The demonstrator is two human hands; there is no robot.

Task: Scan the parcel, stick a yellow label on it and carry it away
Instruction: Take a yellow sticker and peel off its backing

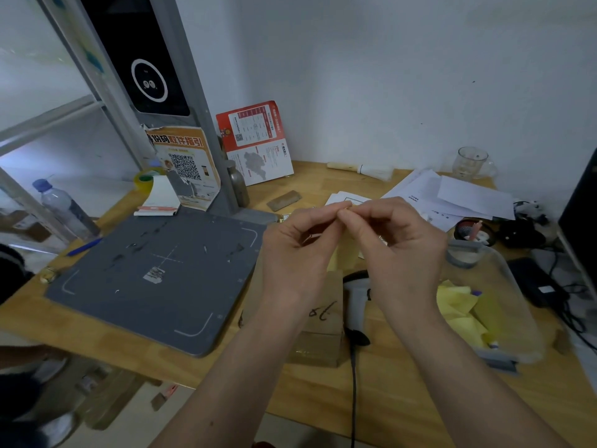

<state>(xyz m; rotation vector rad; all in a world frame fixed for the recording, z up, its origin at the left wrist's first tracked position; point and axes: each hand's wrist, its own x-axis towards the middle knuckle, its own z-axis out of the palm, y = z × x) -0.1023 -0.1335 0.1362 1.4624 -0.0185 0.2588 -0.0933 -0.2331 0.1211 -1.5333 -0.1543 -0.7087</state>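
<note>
A brown cardboard parcel (324, 321) with handwritten numbers on top lies on the wooden desk, below my hands. My left hand (298, 250) and my right hand (399, 247) are raised above it, fingertips pinched together on the top edge of a yellow label (347, 250) that hangs down between them. A grey handheld scanner (357, 305) with a black cable lies just right of the parcel. A clear plastic tub (504, 286) at the right holds several more yellow labels (460, 308).
A grey scanning mat (155, 276) covers the left of the desk, with a grey stand and black screen (151, 79) behind it. A water bottle (63, 208), tape roll, notepad, loose papers (452, 195), a glass mug (471, 163) and black cables lie around.
</note>
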